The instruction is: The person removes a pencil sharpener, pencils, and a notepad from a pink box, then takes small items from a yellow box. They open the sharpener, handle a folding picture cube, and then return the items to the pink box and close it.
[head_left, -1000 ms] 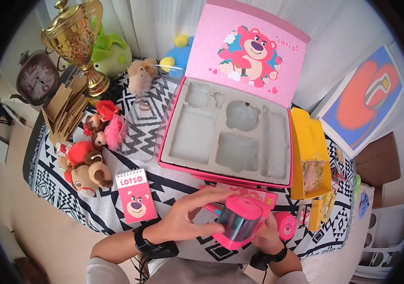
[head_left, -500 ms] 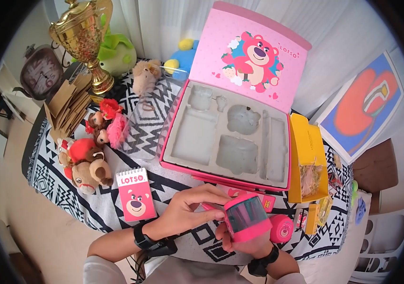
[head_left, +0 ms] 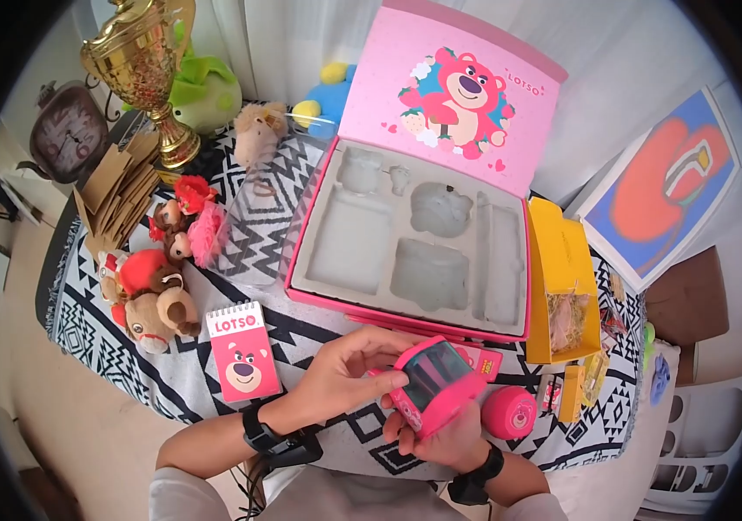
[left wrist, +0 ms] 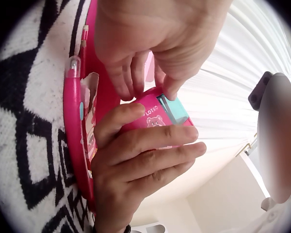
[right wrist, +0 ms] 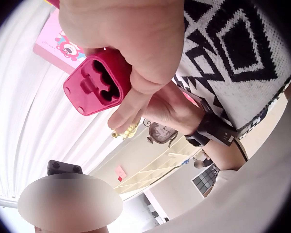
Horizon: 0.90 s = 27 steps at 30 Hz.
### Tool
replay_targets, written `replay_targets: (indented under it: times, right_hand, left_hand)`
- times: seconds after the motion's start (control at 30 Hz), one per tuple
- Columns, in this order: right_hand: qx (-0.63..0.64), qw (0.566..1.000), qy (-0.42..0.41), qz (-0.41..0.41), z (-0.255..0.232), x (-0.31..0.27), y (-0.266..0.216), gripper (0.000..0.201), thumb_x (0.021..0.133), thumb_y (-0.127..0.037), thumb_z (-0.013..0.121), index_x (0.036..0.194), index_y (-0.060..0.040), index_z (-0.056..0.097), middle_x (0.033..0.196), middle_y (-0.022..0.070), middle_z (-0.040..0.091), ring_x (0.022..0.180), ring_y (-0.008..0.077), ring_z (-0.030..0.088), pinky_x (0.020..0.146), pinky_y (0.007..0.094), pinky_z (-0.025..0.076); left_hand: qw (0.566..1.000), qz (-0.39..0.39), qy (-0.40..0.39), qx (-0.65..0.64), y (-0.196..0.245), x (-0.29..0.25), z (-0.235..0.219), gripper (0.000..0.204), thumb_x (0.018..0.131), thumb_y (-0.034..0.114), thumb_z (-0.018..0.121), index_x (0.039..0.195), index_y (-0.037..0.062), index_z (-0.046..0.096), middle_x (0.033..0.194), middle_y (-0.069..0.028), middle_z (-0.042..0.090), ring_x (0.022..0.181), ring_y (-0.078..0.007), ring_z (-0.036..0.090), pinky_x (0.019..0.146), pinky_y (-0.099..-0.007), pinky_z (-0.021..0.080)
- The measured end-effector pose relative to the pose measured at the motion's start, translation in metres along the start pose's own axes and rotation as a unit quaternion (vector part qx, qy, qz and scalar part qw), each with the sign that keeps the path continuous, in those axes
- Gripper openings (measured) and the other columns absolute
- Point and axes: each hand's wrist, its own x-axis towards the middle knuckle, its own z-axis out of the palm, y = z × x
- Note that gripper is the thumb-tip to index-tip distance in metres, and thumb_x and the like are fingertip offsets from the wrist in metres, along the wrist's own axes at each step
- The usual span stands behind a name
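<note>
A pink pencil sharpener with a dark see-through window is held between both hands above the near side of the table. My left hand pinches its far left end between thumb and fingers. From below and the near side, my right hand grips the body; the left wrist view has its fingers laid across the printed bear face. An uncovered recess with scalloped walls shows on the sharpener's underside in the right wrist view. Close to the right hand sits a round pink container with a bear face.
Behind the hands stands an open pink gift box with a grey moulded insert. A spiral notepad and plush toys lie to the left. A yellow box is on the right; a gold trophy rises at the back left.
The sharpener has been turned in the hands, its window swinging from facing me to facing up and left. My right hand has shifted from its right side to underneath.
</note>
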Motion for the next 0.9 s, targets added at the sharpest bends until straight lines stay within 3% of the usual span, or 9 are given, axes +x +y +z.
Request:
replay_targets:
  times: [0.1,0.17,0.3,0.33,0.37,0.43,0.57,0.77,0.9]
  right_hand:
    - [0.025,0.999,-0.009,0.045,-0.001,-0.003,0.0,0.08,0.091,-0.057,0.035,0.135,0.0095,0.032,0.121,0.0414,0.048,0.103,0.0451,0.062,0.081,0.04,0.056]
    - [0.043,0.996,-0.023,0.078,-0.002,-0.004,0.001,0.078,0.093,-0.058,0.031,0.135,0.0085,0.033,0.123,0.0413,0.048,0.103,0.0448,0.062,0.082,0.0407,0.056]
    - [-0.016,0.987,-0.021,0.156,-0.001,-0.001,0.003,0.085,0.094,-0.066,0.016,0.135,0.0055,0.037,0.125,0.0394,0.049,0.104,0.0436,0.062,0.084,0.0424,0.054]
    - [-0.027,0.983,-0.029,0.18,-0.001,0.0,0.003,0.089,0.092,-0.069,0.011,0.135,0.0046,0.038,0.125,0.0385,0.05,0.104,0.0429,0.062,0.084,0.0425,0.053]
    - [-0.027,0.983,-0.032,0.18,-0.003,0.001,0.004,0.089,0.092,-0.069,0.011,0.135,0.0046,0.038,0.125,0.0385,0.05,0.104,0.0429,0.062,0.084,0.0425,0.053]
    - [-0.051,0.98,-0.052,0.183,-0.008,0.001,0.005,0.095,0.091,-0.069,0.007,0.132,0.0109,0.04,0.123,0.0395,0.051,0.106,0.0457,0.061,0.082,0.0439,0.054]
    - [-0.132,0.971,-0.05,0.195,-0.007,0.0,0.005,0.1,0.09,-0.071,0.002,0.128,0.0109,0.046,0.123,0.0362,0.054,0.106,0.0424,0.062,0.083,0.0419,0.054]
    - [-0.152,0.969,-0.045,0.192,-0.007,-0.002,0.005,0.104,0.089,-0.073,0.0,0.126,0.0109,0.05,0.123,0.0349,0.054,0.106,0.0412,0.062,0.083,0.0409,0.054]
    - [-0.141,0.97,-0.047,0.192,-0.008,-0.002,0.006,0.105,0.088,-0.073,-0.001,0.126,0.0111,0.05,0.123,0.0349,0.054,0.107,0.0412,0.062,0.083,0.0408,0.054]
  left_hand:
    - [0.999,0.024,-0.011,-0.021,-0.003,0.003,-0.001,0.035,0.093,0.001,0.058,0.125,0.0024,0.044,0.133,-0.0138,0.051,0.113,-0.0188,0.055,0.088,-0.0314,0.05]
    - [0.998,-0.057,-0.004,-0.017,0.001,-0.001,-0.003,0.037,0.095,0.006,0.057,0.127,0.0042,0.038,0.129,-0.0122,0.052,0.113,-0.0179,0.054,0.096,-0.0334,0.045]
    - [0.999,-0.029,0.003,-0.029,-0.013,0.0,-0.002,0.039,0.098,0.013,0.055,0.131,0.0042,0.036,0.125,-0.01,0.052,0.113,-0.0161,0.052,0.098,-0.0333,0.044]
    - [0.993,-0.085,0.03,-0.073,-0.013,0.0,-0.001,0.041,0.099,0.016,0.053,0.134,0.0043,0.035,0.127,-0.0103,0.05,0.115,-0.0163,0.051,0.099,-0.0333,0.043]
    - [0.982,-0.14,0.057,-0.116,-0.013,-0.001,0.0,0.044,0.1,0.02,0.051,0.137,0.0043,0.033,0.13,-0.0106,0.048,0.117,-0.0166,0.05,0.1,-0.0333,0.042]
    - [0.976,-0.153,0.06,-0.145,-0.015,-0.001,0.003,0.046,0.102,0.023,0.047,0.14,0.005,0.03,0.133,-0.0106,0.046,0.12,-0.017,0.049,0.101,-0.0334,0.041]
    - [0.967,-0.181,0.046,-0.175,-0.008,-0.001,0.007,0.048,0.105,0.031,0.034,0.142,0.0013,0.029,0.137,-0.0118,0.044,0.126,-0.0193,0.045,0.106,-0.0349,0.039]
    - [0.959,-0.194,0.029,-0.203,-0.009,-0.001,0.003,0.046,0.105,0.029,0.035,0.145,0.0066,0.026,0.142,-0.0092,0.04,0.13,-0.0176,0.042,0.107,-0.0345,0.039]
    - [0.966,-0.185,0.051,-0.173,-0.006,-0.001,0.009,0.049,0.105,0.033,0.032,0.142,0.0014,0.029,0.138,-0.0131,0.043,0.127,-0.0202,0.044,0.107,-0.036,0.038]
